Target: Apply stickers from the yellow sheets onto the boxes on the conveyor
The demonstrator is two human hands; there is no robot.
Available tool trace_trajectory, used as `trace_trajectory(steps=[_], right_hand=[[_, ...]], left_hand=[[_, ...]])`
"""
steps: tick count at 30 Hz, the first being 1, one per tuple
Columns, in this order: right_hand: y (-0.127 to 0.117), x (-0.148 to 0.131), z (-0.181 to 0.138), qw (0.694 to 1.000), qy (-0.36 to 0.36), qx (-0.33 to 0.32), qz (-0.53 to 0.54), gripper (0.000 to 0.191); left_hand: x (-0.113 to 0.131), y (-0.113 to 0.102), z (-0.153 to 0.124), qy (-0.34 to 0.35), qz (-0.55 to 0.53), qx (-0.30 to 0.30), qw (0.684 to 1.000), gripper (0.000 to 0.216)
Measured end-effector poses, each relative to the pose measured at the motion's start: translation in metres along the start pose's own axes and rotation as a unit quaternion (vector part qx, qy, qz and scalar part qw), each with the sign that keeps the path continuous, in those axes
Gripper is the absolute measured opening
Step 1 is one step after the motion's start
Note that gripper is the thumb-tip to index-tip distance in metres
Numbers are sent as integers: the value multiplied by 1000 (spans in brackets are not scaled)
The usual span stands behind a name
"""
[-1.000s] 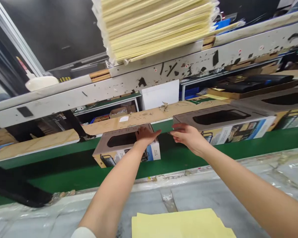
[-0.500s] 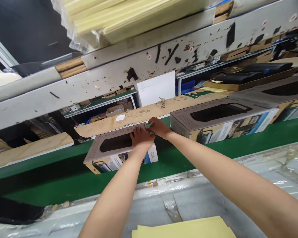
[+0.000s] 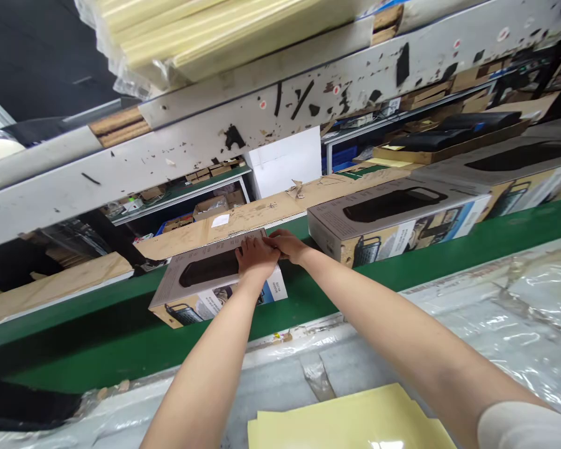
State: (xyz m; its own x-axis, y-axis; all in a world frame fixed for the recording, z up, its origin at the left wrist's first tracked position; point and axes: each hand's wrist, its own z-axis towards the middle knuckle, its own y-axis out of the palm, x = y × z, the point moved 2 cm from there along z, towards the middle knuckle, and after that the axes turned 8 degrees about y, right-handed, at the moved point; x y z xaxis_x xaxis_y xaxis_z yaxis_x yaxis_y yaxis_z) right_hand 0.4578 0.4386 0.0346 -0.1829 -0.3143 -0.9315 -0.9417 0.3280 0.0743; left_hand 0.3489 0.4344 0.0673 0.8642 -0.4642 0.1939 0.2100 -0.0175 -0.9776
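A printed carton [image 3: 210,271] with a dark product picture on top lies on the green conveyor belt [image 3: 135,349]. My left hand [image 3: 257,259] rests flat on the right part of its top face, fingers spread. At the carton's upper right end, my right hand [image 3: 287,244] has its fingers bent and drawn together beside the left fingertips. Whether anything small is between those fingers is hidden. Just to the right stands a second carton [image 3: 378,215] of the same print, apart from the first.
Farther right along the belt is another carton [image 3: 518,162]. A grey, scuffed beam [image 3: 191,149] crosses above, with yellow sheets [image 3: 224,37] stacked over it. More yellow sheets [image 3: 346,421] lie near me on the plastic-covered surface [image 3: 280,386]. Cardboard [image 3: 257,215] lines the far side.
The whole view has shifted slightly, with the cartons now a little further left in it. Both hands stay at the same carton, the right one still at its right end.
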Motion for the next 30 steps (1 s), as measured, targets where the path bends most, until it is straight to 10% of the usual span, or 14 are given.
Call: trace_trajectory(steps=[12,18,23,30], right_hand=[[-4,32,-51,995,99,8,-13,15],[-72,59,-183,993,-69,-3,-94,14],[-104,121,-306,930,-174,-51,-321,20],[-84,179,-338,841,-297,19,-451,22]], left_hand=[[-7,-3,-6,35,20,5,999,44],[-3,-7,2,59,60,-12,996,37],[-1,-9,-13,167,90,0,982,47],[-6,-7,-41,277,137,67,949,47]])
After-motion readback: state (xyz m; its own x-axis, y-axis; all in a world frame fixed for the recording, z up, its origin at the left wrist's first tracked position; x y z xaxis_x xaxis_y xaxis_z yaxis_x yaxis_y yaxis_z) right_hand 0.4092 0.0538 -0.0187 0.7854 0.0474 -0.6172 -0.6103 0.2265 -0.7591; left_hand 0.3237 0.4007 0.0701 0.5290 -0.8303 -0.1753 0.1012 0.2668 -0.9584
